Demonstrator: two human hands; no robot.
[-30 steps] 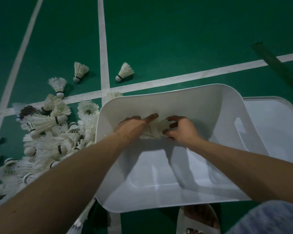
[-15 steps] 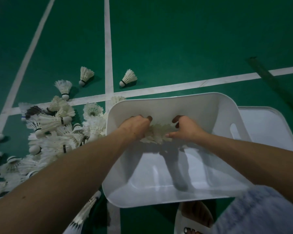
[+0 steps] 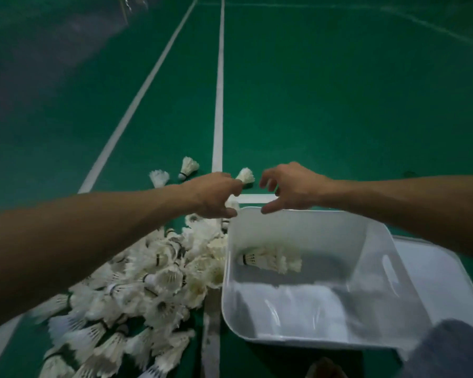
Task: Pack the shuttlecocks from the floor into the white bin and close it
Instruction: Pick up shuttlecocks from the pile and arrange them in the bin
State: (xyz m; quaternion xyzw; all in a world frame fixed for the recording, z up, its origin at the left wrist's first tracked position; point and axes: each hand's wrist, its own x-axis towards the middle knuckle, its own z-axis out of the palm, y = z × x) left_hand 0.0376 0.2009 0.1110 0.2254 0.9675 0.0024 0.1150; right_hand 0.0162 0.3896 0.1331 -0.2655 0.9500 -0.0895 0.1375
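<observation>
Spread wide and empty, the right hand [image 3: 290, 186] hovers mid-frame above the bin's [image 3: 298, 230] far rim. The left hand [image 3: 216, 195] curls at a stray shuttlecock [image 3: 245, 175], grip unclear. One bundle [image 3: 271, 260] lies in the bin, with the pile [image 3: 159, 282] at lower left. Best to lift strays by the cork, sparing the feathers.

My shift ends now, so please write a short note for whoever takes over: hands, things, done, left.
Left hand: fingers curled beside a far shuttlecock; whether it grips it cannot be told.
Right hand: open, holds nothing, over the far rim of the white bin.
Done: a few shuttlecocks lie in the bin.
Left: the big pile on the floor left of the bin, two strays beyond it, then the lid, lying at the bin's right.
</observation>
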